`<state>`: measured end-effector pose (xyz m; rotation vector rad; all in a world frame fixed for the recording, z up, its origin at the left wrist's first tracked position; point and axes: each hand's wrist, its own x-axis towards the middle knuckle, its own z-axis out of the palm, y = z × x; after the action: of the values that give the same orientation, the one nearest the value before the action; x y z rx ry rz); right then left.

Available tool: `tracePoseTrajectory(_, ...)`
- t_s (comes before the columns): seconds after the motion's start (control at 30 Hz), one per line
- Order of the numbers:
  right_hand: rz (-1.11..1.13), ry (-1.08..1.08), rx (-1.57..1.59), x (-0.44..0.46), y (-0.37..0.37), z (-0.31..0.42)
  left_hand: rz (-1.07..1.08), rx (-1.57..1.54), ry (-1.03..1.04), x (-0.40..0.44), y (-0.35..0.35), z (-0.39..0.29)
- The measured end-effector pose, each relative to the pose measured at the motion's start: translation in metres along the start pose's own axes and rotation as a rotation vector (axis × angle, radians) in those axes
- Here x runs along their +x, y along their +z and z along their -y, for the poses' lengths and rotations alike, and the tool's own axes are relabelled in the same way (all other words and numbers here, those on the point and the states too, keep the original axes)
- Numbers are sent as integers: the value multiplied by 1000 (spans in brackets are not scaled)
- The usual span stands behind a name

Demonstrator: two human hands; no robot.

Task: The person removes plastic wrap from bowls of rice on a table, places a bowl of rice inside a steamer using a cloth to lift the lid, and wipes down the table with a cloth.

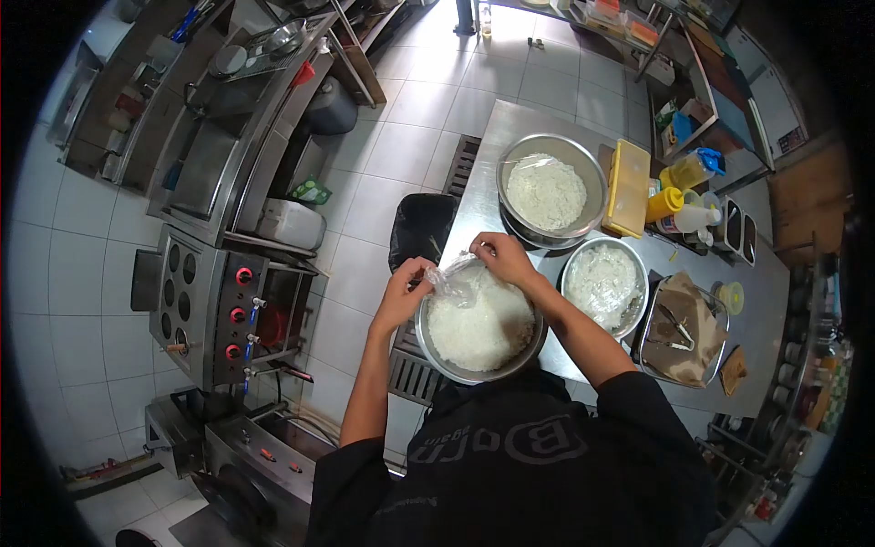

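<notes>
Center frame | Our left hand [407, 284] and right hand [504, 259] pinch clear wrap [454, 290] between the fingers at the upper rim of a bowl [437, 361] of white food [478, 330] | Step, we judge: working the wrap | Next move seemingly calls for even two-handed tension

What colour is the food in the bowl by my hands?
The food is white; the head view shows it best.

The right hand [501, 258] hides part of the rice bowl [422, 337]; the T-shirt [583, 492], its smallest print [406, 504] illegible, partly covers the near edge of the bench [488, 173].
</notes>
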<state>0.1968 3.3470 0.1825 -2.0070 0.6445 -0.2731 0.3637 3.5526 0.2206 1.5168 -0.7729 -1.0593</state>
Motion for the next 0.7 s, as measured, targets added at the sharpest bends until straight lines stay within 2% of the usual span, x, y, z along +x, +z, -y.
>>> tracePoseTrajectory(0.07, 65, 54, -49, 14, 2, 9, 38, 209, 83, 0, -4, 5)
tracePoseTrajectory(0.1, 68, 52, -51, 20, 6, 8, 33, 208, 83, -2, -4, 4)
tracePoseTrajectory(0.17, 97, 110, 233, 30, 14, 12, 48, 218, 42, -6, -2, 2)
tracePoseTrajectory(0.23, 99, 92, 244, 38, 22, 21, 40, 202, 42, -9, 0, 0)
tracePoseTrajectory(0.3, 106, -75, 251, 45, 32, 28, 31, 183, 40, -11, 3, -5)
tracePoseTrajectory(0.4, 235, -111, 401, 49, 43, 40, -32, 183, 76, -14, 6, -6)
tracePoseTrajectory(0.47, 319, -135, 503, 46, 46, 48, -259, 312, 246, -15, 8, -2)
tracePoseTrajectory(0.5, 326, -135, 502, 42, 45, 51, -265, 309, 244, -16, 6, -1)
tracePoseTrajectory(0.57, 390, -88, 490, 34, 38, 54, -251, 520, 369, -13, -2, 4)
tracePoseTrajectory(0.6, 396, -88, 488, 30, 33, 56, -257, 517, 366, -13, -2, 8)
tracePoseTrajectory(0.67, 419, -128, 539, 24, 25, 54, -67, 125, 242, -12, -3, 12)
tracePoseTrajectory(0.7, 424, -129, 537, 24, 23, 50, -72, 124, 243, -11, -4, 13)
